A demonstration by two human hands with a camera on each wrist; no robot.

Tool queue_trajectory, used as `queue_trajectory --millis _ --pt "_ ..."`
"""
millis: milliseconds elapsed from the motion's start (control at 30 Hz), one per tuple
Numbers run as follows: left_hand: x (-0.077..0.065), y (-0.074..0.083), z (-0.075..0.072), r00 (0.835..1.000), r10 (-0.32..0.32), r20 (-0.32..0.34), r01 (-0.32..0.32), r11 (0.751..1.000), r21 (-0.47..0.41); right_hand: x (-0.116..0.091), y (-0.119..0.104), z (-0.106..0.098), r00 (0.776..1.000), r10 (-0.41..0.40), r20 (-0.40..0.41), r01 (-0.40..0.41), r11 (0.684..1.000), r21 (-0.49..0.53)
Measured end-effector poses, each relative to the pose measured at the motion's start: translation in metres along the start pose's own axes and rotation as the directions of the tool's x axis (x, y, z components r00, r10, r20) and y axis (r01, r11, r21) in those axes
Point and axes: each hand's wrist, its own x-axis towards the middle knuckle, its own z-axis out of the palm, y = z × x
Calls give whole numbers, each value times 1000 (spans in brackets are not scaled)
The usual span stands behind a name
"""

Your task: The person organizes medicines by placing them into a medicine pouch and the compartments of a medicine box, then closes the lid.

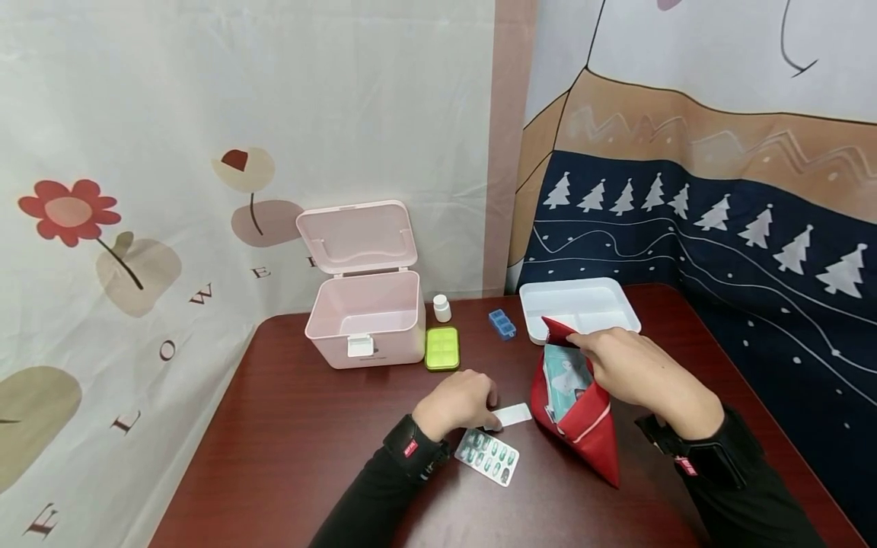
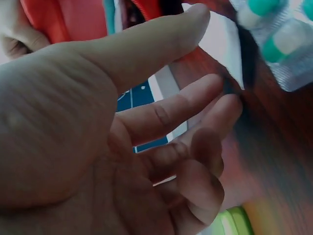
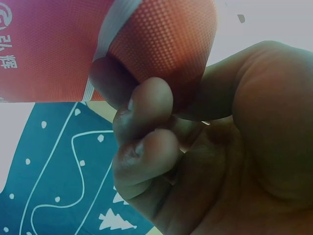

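Note:
My right hand (image 1: 633, 365) pinches the upper edge of a red zip pouch (image 1: 592, 434), held tilted above the table; its thumb and curled fingers grip the red fabric (image 3: 161, 44) in the right wrist view. A teal printed packet (image 1: 566, 377) shows in the pouch's mouth. Low over the table, my left hand (image 1: 457, 402) has its thumb and fingers apart, the thumb tip overlapping a flat white strip (image 1: 512, 415). Nearer me lies a blister pack (image 1: 488, 457) of green-and-white capsules. In the left wrist view, those capsules (image 2: 286, 41) lie just beyond the thumb.
A pink lidded box (image 1: 370, 312) stands with its lid up at the back. Beside it are a white bottle (image 1: 441, 308) and a lime-green pill case (image 1: 441, 348). Farther right are a small blue pill case (image 1: 502, 324) and a white tray (image 1: 575, 293) behind the pouch.

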Motion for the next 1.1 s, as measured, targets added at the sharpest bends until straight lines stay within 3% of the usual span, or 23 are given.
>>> queue_trajectory --millis 200,333,633,867,1100 --pt "1 0 4 998 14 -65 -5 990 138 -1 0 0 1000 -8 -4 8 1000 0" --pt "2 1 4 997 13 -71 1 982 191 -1 0 0 1000 -9 -5 9 1000 -1" --pt "5 -5 5 998 -12 -55 19 991 132 -1 0 0 1000 -17 -7 17 1000 -4" --pt "5 -9 -1 992 8 -128 7 993 117 -1 -1 0 1000 -13 -5 12 1000 -7" --pt "4 -6 -10 977 52 -209 -55 998 -9 0 0 0 1000 -19 -8 19 1000 -13"
